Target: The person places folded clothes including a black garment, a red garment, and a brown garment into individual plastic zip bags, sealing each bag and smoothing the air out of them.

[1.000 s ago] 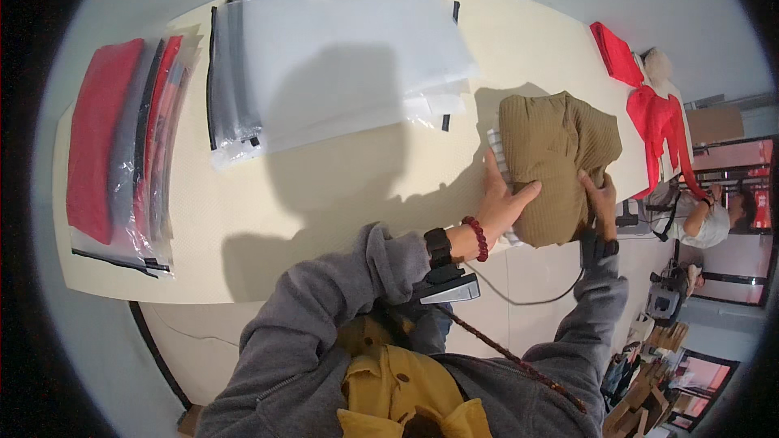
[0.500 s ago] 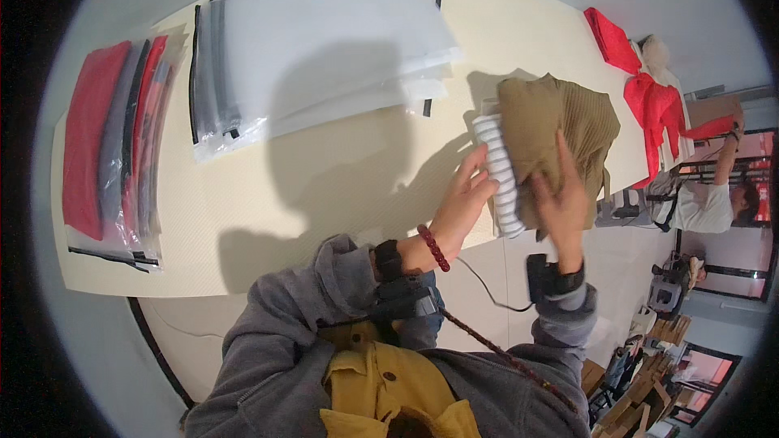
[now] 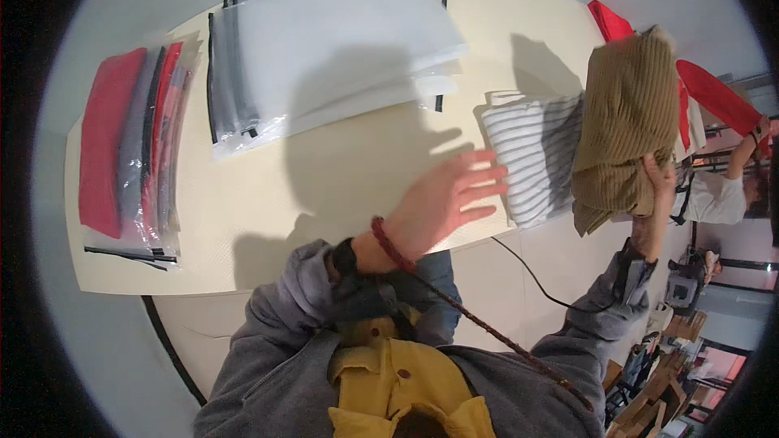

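Note:
A brown ribbed garment (image 3: pixel 625 105) is lifted at the right end of the table, with my right hand (image 3: pixel 661 182) gripping its near right edge. Just left of it lies a folded white garment with grey stripes (image 3: pixel 531 154), flat on the table and partly covered by the brown one. My left hand (image 3: pixel 450 195) hovers beside the striped garment's left edge, palm down and fingers spread, with nothing in it.
Clear zip bags (image 3: pixel 349 57) lie stacked at the table's far middle. Bagged red and grey garments (image 3: pixel 114 146) are piled at the left end. Red cloth (image 3: pixel 610 23) lies at the far right. Another person in a white top (image 3: pixel 718 191) handles red fabric beyond. A black cable (image 3: pixel 531 276) hangs near my right forearm.
My right hand has lifted the brown garment and carried it right, uncovering most of the striped garment. My left hand has drawn back left, its fingers spreading.

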### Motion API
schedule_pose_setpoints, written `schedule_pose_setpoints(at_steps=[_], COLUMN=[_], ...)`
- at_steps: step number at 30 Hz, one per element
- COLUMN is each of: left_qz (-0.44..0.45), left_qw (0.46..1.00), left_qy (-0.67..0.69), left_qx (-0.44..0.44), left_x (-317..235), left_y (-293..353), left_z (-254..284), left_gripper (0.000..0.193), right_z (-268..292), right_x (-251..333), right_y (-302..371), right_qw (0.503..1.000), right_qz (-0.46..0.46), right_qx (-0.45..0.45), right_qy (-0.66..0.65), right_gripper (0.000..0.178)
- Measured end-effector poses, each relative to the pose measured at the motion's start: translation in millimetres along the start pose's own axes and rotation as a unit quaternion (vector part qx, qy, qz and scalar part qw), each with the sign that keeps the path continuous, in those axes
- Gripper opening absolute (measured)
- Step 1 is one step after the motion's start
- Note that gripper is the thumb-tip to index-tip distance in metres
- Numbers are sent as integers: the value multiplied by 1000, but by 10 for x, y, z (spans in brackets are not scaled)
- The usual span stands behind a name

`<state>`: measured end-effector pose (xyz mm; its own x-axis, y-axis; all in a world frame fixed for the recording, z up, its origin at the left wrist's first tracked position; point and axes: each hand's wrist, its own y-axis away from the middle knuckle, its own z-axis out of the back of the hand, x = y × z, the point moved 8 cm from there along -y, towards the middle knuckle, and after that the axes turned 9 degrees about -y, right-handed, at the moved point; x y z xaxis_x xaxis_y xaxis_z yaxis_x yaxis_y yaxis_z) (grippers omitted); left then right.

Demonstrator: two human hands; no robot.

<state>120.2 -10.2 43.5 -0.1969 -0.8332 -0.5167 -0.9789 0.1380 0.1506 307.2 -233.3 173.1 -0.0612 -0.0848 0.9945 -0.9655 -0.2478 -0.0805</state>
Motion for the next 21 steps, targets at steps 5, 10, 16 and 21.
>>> schedule_pose_setpoints(at_steps=[5,10,16,21], left_qz=[-55,-128,-69,-187], left_qw=[992,969,867,661], left_qy=[111,104,-247,-606], left_qx=[8,-185,-427,-400], left_x=[-615,-1017,-849,-1489], left_y=[377,1444,2453,2310], left_z=[306,1142,1355,1065], left_gripper=[67,62,47,50], right_z=[-1566,-2846,-2835,-2810], right_x=[245,-683,-1063,-791], right_y=[738,1748,2132,1857], right_qw=[931,739,724,746], right_qz=[132,292,270,180], right_qx=[162,440,501,557], right_qy=[299,417,390,317], right_gripper=[40,68,71,68])
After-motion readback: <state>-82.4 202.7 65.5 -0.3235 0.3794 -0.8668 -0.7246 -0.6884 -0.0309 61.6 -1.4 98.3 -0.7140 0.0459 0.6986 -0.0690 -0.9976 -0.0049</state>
